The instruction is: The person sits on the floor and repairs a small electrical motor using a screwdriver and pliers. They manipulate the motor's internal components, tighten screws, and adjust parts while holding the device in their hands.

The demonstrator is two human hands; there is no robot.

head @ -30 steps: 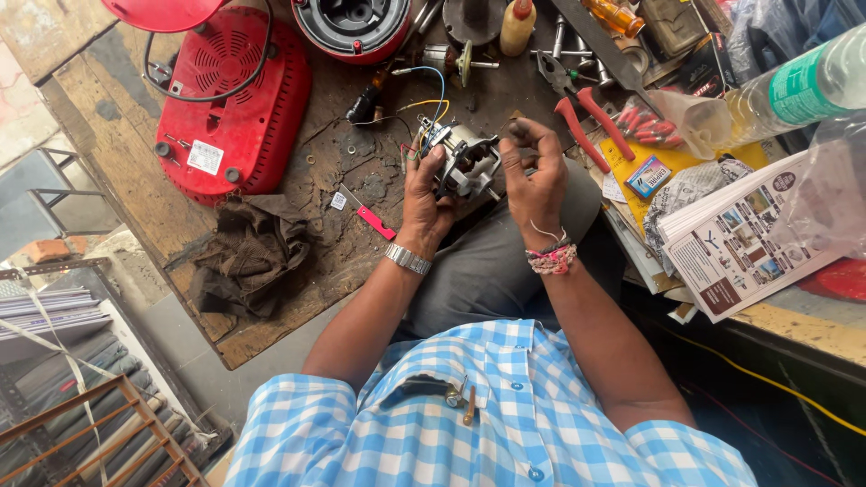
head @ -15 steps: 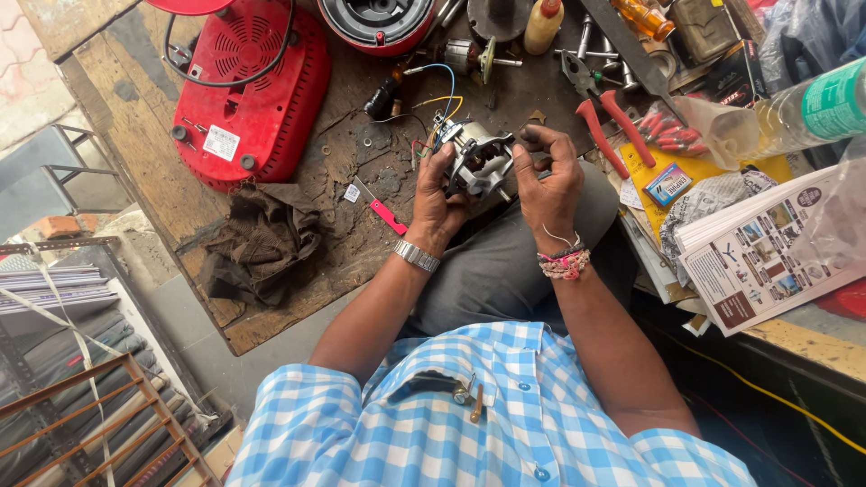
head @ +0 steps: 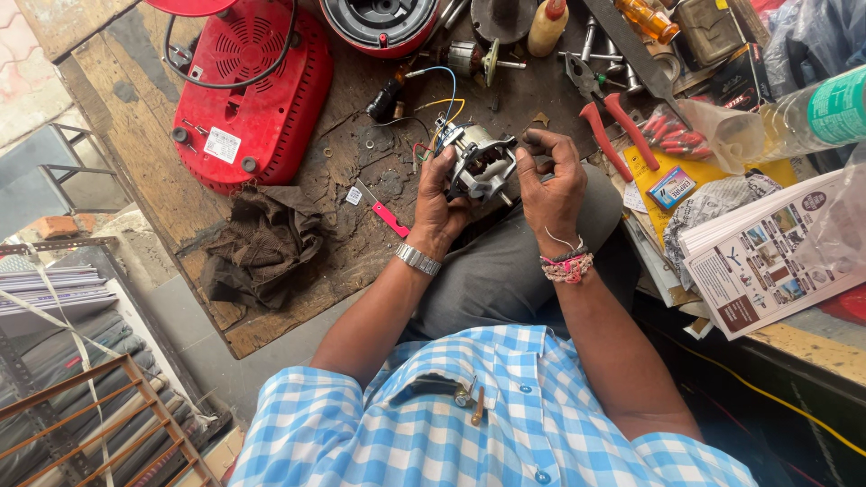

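Note:
My left hand [head: 439, 200] grips a small electric motor [head: 480, 162] with a metal frame and coloured wires [head: 439, 108] trailing off its top. The motor is held over my knee at the edge of a worn wooden workbench [head: 144, 153]. My right hand [head: 552, 180] is at the motor's right side, fingers curled and pinched together against its end. Whether something small sits in those fingertips is too small to tell. A metal watch is on my left wrist, and bead bracelets are on my right.
A red appliance base [head: 257, 95] lies upside down on the bench at left, a dark rag [head: 266, 243] below it. Red-handled pliers [head: 613, 122], a small bottle [head: 548, 25], a red-handled screwdriver [head: 383, 214], a printed leaflet [head: 767, 257] and a plastic bottle [head: 812, 113] lie around.
The view has shifted slightly. My hands keep holding the motor, and my right fingers have moved a little along its right end.

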